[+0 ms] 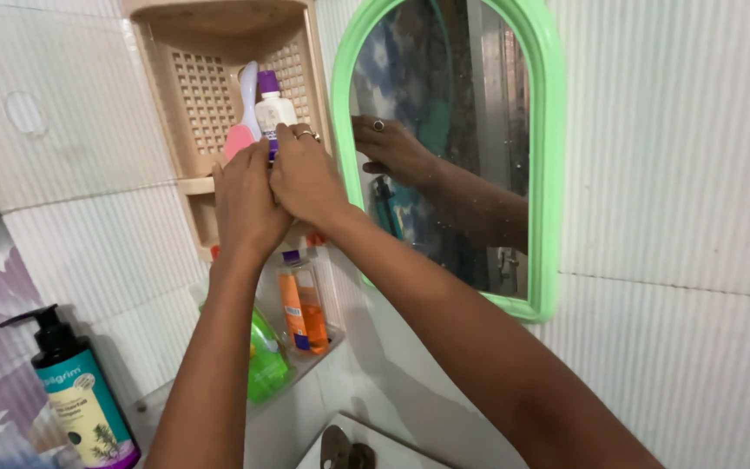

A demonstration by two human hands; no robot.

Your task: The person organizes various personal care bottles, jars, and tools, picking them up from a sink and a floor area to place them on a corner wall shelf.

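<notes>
Reaching into the beige corner shelf (186, 185), the left hand (247, 198) and right hand (305, 176) apparently pinched the white purple-capped bottle (273, 110), fingers pressed together.

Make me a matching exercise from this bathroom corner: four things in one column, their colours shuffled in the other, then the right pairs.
Things:
1. mirror frame
2. pump bottle
3. corner shelf
4. tall bottle on the glass shelf

Colours:
A. beige
B. orange with a purple cap
C. light green
D. teal with a black pump

Pairs: 1-C, 2-D, 3-A, 4-B
</notes>
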